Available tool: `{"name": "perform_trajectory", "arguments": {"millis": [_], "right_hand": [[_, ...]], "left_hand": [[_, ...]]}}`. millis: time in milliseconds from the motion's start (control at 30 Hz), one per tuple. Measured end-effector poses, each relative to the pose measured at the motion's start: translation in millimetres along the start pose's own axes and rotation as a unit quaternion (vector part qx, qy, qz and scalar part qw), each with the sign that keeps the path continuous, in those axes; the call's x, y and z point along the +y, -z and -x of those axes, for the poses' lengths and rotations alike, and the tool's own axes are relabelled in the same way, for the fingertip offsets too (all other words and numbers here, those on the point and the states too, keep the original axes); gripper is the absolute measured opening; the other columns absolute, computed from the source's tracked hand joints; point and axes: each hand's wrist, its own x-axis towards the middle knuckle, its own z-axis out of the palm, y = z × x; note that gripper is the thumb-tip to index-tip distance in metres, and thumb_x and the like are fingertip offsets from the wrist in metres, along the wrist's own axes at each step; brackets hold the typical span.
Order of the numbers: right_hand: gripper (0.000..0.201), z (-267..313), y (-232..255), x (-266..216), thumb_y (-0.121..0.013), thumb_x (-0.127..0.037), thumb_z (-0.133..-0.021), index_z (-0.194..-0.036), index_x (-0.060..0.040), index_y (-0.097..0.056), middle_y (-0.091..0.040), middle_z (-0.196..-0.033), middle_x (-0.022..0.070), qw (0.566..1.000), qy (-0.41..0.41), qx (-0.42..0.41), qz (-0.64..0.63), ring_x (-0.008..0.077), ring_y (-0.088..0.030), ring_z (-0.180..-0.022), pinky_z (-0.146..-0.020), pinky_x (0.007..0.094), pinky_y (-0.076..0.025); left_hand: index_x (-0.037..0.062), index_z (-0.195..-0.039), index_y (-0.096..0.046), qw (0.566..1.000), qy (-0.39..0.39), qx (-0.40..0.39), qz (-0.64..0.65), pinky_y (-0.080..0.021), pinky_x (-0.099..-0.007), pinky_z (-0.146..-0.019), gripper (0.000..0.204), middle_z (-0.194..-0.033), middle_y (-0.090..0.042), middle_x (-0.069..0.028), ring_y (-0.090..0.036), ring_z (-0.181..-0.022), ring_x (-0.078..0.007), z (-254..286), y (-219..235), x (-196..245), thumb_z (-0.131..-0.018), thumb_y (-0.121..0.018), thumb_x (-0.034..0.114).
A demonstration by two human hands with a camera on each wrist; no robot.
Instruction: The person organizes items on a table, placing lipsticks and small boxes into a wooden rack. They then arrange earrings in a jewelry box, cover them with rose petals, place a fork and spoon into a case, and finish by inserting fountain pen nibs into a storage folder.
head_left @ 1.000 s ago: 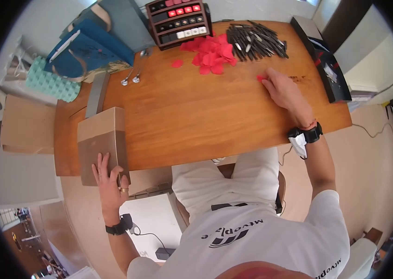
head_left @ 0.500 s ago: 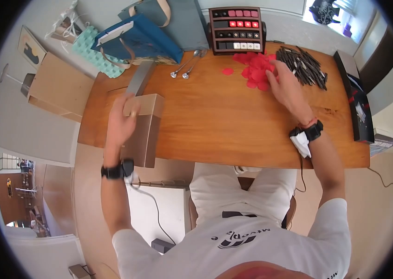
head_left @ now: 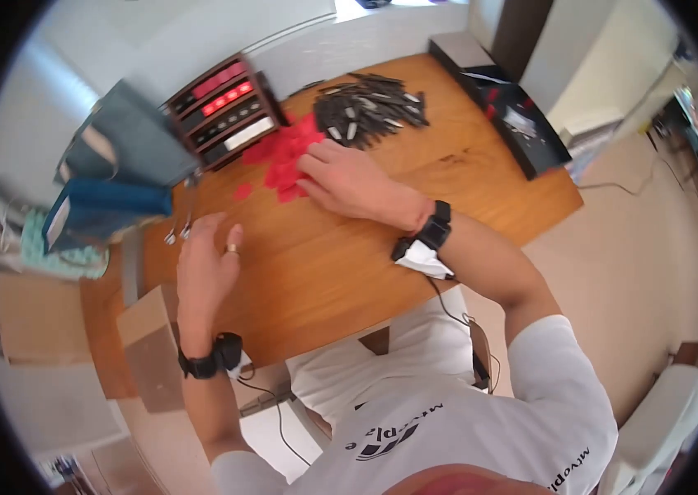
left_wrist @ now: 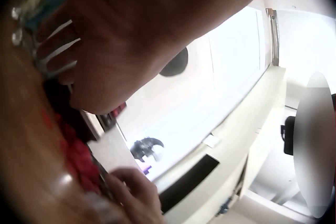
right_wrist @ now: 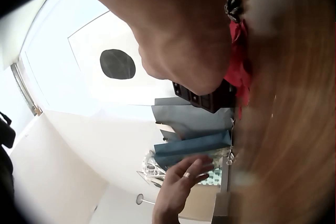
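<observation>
A heap of red petals (head_left: 283, 165) lies on the wooden table (head_left: 299, 272), with a single petal (head_left: 242, 191) off to its left. My right hand (head_left: 353, 181) is at the heap's right side, fingers bent and tips over the petals; I cannot tell whether they pinch one. In the right wrist view the hand (right_wrist: 184, 40) hides its own fingertips. My left hand (head_left: 205, 268) hovers over the table's left part, fingers loosely spread with nothing in them, near a brown box (head_left: 147, 355). A ring shows on that hand (right_wrist: 176, 190) in the right wrist view.
Black pen-like sticks (head_left: 374, 107) are piled behind the right hand. A tiered rack (head_left: 221, 111) with red, black and white pieces stands behind the petals. Grey (head_left: 130, 136) and blue (head_left: 110, 210) bags stand back left. A long black box (head_left: 506, 124) lines the right edge.
My right hand, which pinched a red petal at the table's right, has moved left to the heap. My left hand has lifted off the brown box and come forward over the table.
</observation>
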Motion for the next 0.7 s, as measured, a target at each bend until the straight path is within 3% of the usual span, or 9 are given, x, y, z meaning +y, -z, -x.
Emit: {"name": "perform_trajectory", "arguments": {"millis": [67,100,133,200,267,333,367,533,700], "right_hand": [[0.02,-4,2,1,-0.074,-0.02,-0.096,-0.104,-0.0058,-0.063,-0.061,-0.1,0.0129,0.999,-0.005,0.053,-0.007,0.036,-0.062,-0.098,-0.083,0.0458,-0.053],[0.02,-4,5,3,-0.074,-0.02,-0.096,-0.104,-0.0058,-0.063,-0.061,-0.1,0.0129,0.999,-0.009,0.052,0.0,0.036,-0.062,-0.098,-0.083,0.0458,-0.053],[0.021,-5,9,7,-0.075,-0.02,-0.093,-0.102,-0.006,-0.062,-0.061,-0.1,0.0134,0.996,-0.013,0.084,0.035,0.0352,-0.062,-0.097,-0.081,0.0455,-0.053],[0.022,-3,21,14,-0.076,-0.02,-0.091,-0.1,-0.0062,-0.062,-0.062,-0.1,0.014,0.991,-0.024,0.113,0.072,0.0344,-0.062,-0.095,-0.079,0.0452,-0.054],[0.024,-7,39,28,-0.076,-0.023,-0.091,-0.103,-0.0056,-0.064,-0.062,-0.102,0.0155,0.969,-0.054,0.173,0.17,0.035,-0.061,-0.095,-0.081,0.046,-0.052],[0.029,-3,67,55,-0.076,-0.028,-0.091,-0.105,-0.0044,-0.066,-0.064,-0.104,0.0167,0.947,-0.131,0.182,0.232,0.0369,-0.063,-0.095,-0.082,0.0498,-0.054],[0.031,2,85,72,-0.075,-0.03,-0.092,-0.105,-0.0038,-0.067,-0.066,-0.106,0.0178,0.93,-0.171,0.184,0.269,0.0383,-0.064,-0.097,-0.083,0.0509,-0.055],[0.038,65,166,97,-0.075,-0.038,-0.094,-0.101,-0.0009,-0.07,-0.072,-0.11,0.0218,0.864,-0.351,0.037,0.359,0.043,-0.067,-0.106,-0.088,0.0542,-0.057],[0.037,133,199,105,-0.075,-0.035,-0.094,-0.104,-0.0002,-0.07,-0.073,-0.103,0.0254,0.858,-0.334,0.033,0.388,0.047,-0.069,-0.099,-0.086,0.056,-0.055]], "left_hand": [[0.0005,-0.125,-0.07,0.981,-0.112,0.145,0.068,-0.056,-0.0403,-0.093,0.03,-0.117,-0.074,-0.0174,-0.071,-0.104,-0.033,-4,-3,37,-0.104,-0.072,0.022],[0.0003,-0.123,-0.07,0.97,-0.108,0.199,0.088,-0.055,-0.0363,-0.092,0.026,-0.114,-0.073,-0.0152,-0.07,-0.101,-0.0284,-13,0,44,-0.106,-0.07,0.019],[0.0003,-0.123,-0.07,0.969,-0.111,0.197,0.095,-0.055,-0.0363,-0.092,0.026,-0.114,-0.073,-0.0152,-0.07,-0.101,-0.0284,-23,2,46,-0.106,-0.07,0.019],[0.0005,-0.122,-0.07,0.93,-0.055,0.285,0.225,-0.054,-0.0346,-0.093,0.022,-0.113,-0.072,-0.0146,-0.07,-0.1,-0.027,-38,4,41,-0.106,-0.069,0.016],[0.0014,-0.122,-0.07,0.92,-0.062,0.287,0.26,-0.054,-0.0377,-0.096,0.021,-0.116,-0.072,-0.0152,-0.069,-0.106,-0.0293,-43,-29,26,-0.105,-0.07,0.014],[0.0019,-0.124,-0.07,0.926,-0.207,0.302,0.095,-0.053,-0.0411,-0.1,0.022,-0.12,-0.071,-0.0167,-0.068,-0.112,-0.033,-38,-54,23,-0.104,-0.069,0.012],[0.0024,-0.126,-0.069,0.945,-0.202,0.237,0.097,-0.052,-0.0434,-0.103,0.024,-0.124,-0.069,-0.0185,-0.066,-0.117,-0.0363,-34,-63,20,-0.103,-0.068,0.01],[0.0028,-0.127,-0.07,0.951,-0.215,0.184,0.125,-0.052,-0.0428,-0.104,0.026,-0.128,-0.068,-0.0192,-0.066,-0.119,-0.0376,-37,-77,7,-0.102,-0.069,0.009],[0.003,-0.125,-0.071,0.942,-0.182,0.215,0.182,-0.052,-0.0429,-0.104,0.025,-0.122,-0.071,-0.0188,-0.067,-0.117,-0.0381,-41,-75,3,-0.101,-0.07,0.01]]}}
